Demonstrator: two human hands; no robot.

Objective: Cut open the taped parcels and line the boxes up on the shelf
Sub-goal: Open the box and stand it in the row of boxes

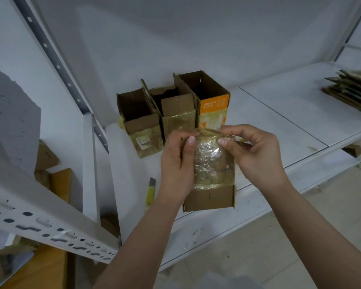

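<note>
A small cardboard parcel [212,184] wrapped in shiny clear tape is held upright above the white shelf [279,122]. My left hand [176,161] grips its left side, thumb on the taped front near the top. My right hand [252,149] pinches the parcel's top right edge between thumb and fingers. Behind it three opened boxes stand in a row: a brown one [140,122] at left, a taped brown one [176,109] in the middle, and an orange-and-white one [211,99] at right. A yellow utility knife [150,192] lies on the shelf left of my left wrist.
A stack of flattened cardboard [350,90] lies at the shelf's far right. White perforated shelf uprights [56,59] stand at left, with a crossbar [50,226] in the near left. Cardboard boxes [56,184] sit lower left beyond the frame. Tiled floor [279,236] lies below.
</note>
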